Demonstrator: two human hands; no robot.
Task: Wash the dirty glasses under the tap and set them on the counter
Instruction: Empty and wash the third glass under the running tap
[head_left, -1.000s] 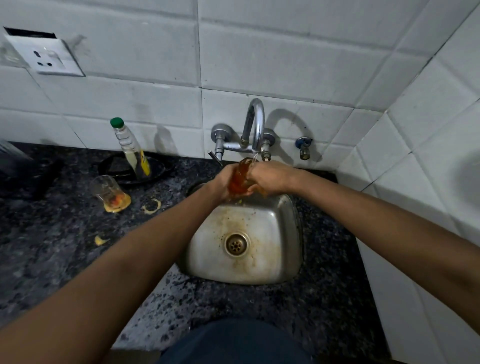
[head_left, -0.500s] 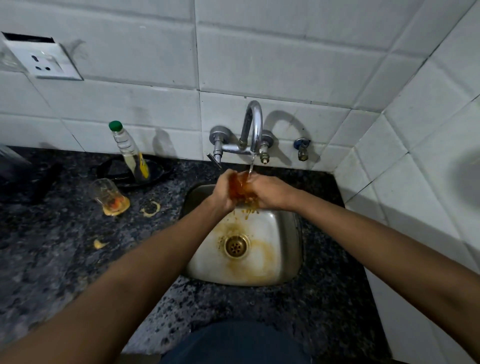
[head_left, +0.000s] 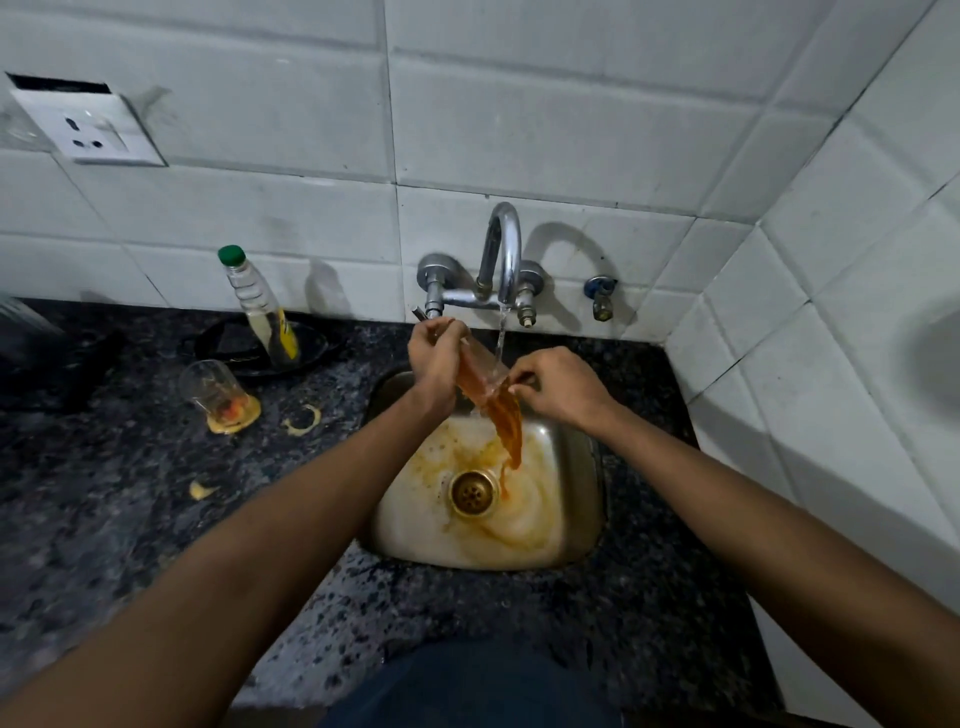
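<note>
Tipping orange water into the sink (head_left: 582, 519) under the tap (head_left: 501, 249), the wet, slippery, breakable glass (head_left: 475, 369) needs a firm left hand (head_left: 435, 358) grip round its base while the right hand (head_left: 558, 384) pinches its rim.

Walls: white rectangular tiles (head_left: 545, 119) with grey grout, meeting in a corner at right.
Socket: white wall outlet (head_left: 91, 132), upper left, its plate tilted.
Worktop: dark speckled granite (head_left: 104, 519).
Valve: small blue-handled stopcock (head_left: 601, 296) low on the wall.
Light: dim, with soft shadows on the tiles.
</note>
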